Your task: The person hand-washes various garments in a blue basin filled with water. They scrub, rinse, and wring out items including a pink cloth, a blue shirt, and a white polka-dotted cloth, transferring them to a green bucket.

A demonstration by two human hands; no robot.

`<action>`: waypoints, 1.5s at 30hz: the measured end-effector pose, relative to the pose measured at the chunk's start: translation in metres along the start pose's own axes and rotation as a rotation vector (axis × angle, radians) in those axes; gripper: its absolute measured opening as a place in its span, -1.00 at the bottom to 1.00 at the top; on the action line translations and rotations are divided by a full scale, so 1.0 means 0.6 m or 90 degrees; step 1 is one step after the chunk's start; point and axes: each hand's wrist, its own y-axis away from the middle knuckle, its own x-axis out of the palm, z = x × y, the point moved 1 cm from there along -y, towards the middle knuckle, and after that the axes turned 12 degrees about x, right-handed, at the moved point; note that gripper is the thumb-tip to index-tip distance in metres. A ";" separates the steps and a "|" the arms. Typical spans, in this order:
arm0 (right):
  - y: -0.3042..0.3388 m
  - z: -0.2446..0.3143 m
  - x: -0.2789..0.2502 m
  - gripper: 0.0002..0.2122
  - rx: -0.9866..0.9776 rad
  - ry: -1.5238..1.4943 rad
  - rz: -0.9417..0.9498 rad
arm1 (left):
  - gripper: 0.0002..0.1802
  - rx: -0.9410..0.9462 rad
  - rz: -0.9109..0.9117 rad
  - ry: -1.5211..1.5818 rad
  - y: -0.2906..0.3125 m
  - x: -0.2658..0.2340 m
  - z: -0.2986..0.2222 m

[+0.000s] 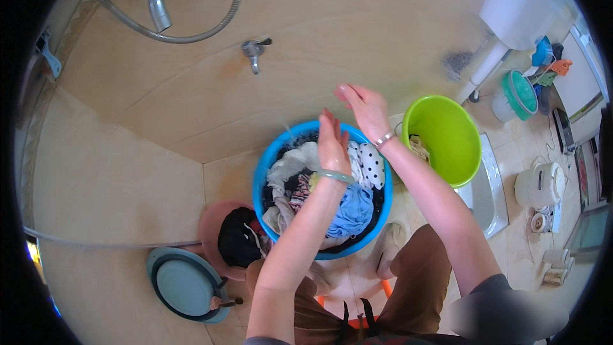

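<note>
My left hand (332, 142) hovers over a blue basin (267, 165), fingers straight and together, holding nothing. A green bangle circles that wrist. My right hand (364, 107) is raised just beyond the basin's far rim, palm open, fingers spread, with a silver bracelet on the wrist. The two hands are close but apart. The basin holds a heap of wet clothes (348, 207): a blue piece, white pieces, a dotted black-and-white one and dark ones. Thin streaks of water fall near the basin's far rim.
A lime green bucket (469, 153) with cloth inside stands right of the basin. A pink basin (211, 220) with dark clothes and a grey-blue basin (185, 284) sit at lower left. A wall tap (254, 50) and shower hose (191, 35) are above. A white toilet (517, 0) is at top right.
</note>
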 end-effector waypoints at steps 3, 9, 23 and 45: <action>-0.036 0.072 0.092 -0.64 -0.110 0.043 0.023 | -0.29 0.047 -0.041 -0.003 -0.046 -0.039 -0.070; -0.118 0.149 0.174 -0.62 -0.070 0.144 0.027 | -0.34 0.079 -0.062 0.012 -0.066 -0.092 -0.141; -0.118 0.158 0.208 -0.81 -0.149 0.074 -0.010 | -0.35 0.087 -0.049 0.019 -0.056 -0.177 -0.160; -0.062 0.078 0.177 -0.76 -0.070 0.081 0.021 | -0.30 0.057 -0.071 -0.056 -0.034 -0.235 -0.130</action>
